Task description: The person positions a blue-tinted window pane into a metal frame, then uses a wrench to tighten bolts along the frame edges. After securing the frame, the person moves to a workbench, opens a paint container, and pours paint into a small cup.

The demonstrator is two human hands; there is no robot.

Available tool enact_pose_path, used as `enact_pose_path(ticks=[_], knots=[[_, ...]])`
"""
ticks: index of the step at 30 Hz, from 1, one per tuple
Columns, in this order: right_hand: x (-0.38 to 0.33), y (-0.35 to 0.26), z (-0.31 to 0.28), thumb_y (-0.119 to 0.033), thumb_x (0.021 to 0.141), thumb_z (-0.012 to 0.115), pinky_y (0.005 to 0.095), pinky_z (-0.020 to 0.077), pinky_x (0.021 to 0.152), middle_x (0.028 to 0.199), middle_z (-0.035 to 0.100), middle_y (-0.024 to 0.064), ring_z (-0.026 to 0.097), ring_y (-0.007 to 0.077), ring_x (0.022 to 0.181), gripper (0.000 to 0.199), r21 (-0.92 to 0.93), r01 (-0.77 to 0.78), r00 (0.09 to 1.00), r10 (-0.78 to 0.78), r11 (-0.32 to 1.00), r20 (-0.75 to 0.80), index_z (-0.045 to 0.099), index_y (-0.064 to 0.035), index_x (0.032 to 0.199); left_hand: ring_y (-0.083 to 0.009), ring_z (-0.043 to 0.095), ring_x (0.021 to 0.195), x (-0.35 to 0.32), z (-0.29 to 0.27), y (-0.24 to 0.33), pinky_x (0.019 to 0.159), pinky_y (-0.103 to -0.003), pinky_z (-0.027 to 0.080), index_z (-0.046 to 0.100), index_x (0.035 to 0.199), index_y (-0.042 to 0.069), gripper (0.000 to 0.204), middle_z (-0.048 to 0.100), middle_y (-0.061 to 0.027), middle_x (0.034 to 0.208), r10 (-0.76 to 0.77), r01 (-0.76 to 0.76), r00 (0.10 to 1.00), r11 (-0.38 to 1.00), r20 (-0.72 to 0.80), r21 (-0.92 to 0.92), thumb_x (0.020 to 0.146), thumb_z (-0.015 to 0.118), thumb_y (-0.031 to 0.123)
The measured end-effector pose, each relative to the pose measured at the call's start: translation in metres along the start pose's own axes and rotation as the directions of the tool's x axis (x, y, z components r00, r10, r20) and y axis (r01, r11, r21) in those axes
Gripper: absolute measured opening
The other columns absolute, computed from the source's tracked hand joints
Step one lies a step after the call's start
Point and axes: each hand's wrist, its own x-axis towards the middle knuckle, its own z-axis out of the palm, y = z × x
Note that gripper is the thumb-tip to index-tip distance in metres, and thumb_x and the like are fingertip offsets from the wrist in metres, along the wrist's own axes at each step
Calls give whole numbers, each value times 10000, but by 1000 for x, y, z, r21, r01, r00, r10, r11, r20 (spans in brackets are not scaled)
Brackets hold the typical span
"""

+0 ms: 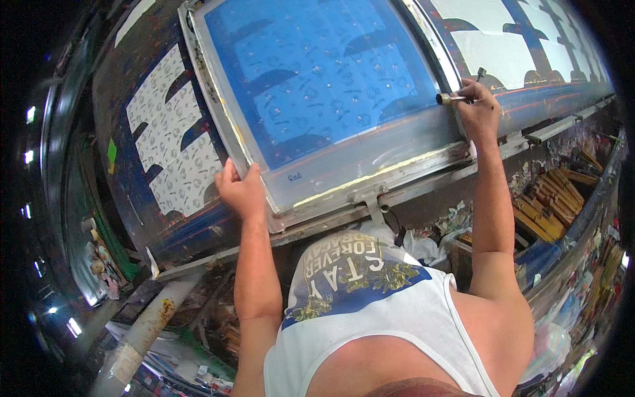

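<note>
The left hand (242, 190) pinches the frame (222, 109) near its closest left corner, presumably to steady it, printed cloth (159, 109) lying left of that grip, while the right hand (481, 111) curls around a metal-ended tool (444, 99) beside the opposite edge.

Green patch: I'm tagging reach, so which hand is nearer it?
Left. The left hand is below and right of the green patch, on the left side of the frame; the right hand is farther, at its right side.

Open path over blue screen (331, 86); metal frame (220, 109) in way at sides; below rail (317, 223) dim, probably cluttered.
</note>
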Motion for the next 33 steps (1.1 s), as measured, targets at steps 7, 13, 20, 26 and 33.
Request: enact_pose_path(ticks=[7,13,20,26,33], knots=[[16,8,-1,-94,830,865,351,600,914,1261,808,117,790,223,1022,201,0,81,996,-80,997,-47,776,-18,994,-199,653,974,-3,10,12,863,-365,570,693,1388,-54,613,588,-88,1143,-9,4,999,994,44,110,821,890,68],[-13,-11,-17,-117,881,893,357,611,898,1250,808,130,787,210,1022,233,10,165,971,-160,986,-179,807,-36,1081,-184,663,1037,-4,-28,5,792,-305,573,656,1465,-27,658,636,-117,1287,66,-72,994,996,88,60,866,901,92],[-55,-19,-45,-115,1010,791,328,601,868,1244,784,130,735,179,1031,390,165,195,937,-134,967,-322,707,-11,1377,-253,655,1168,-16,-36,-4,879,-355,606,588,1508,-35,734,585,-171,1408,155,-158,969,987,194,4,848,888,77],[-144,-40,-70,-152,1130,500,251,483,644,1114,746,78,577,85,752,377,317,61,932,59,946,-357,700,-9,1416,-321,607,1320,-23,-63,-27,941,-383,569,533,1569,2,831,552,-196,1520,439,-455,880,888,183,60,814,878,39],[-320,-121,-31,-37,1024,526,232,429,570,987,703,39,541,60,706,343,393,103,937,43,914,-347,762,-44,1272,-510,380,1500,-40,-86,-64,1259,-589,286,449,1613,-21,936,396,-343,1654,518,-523,827,851,220,-39,759,816,90]])
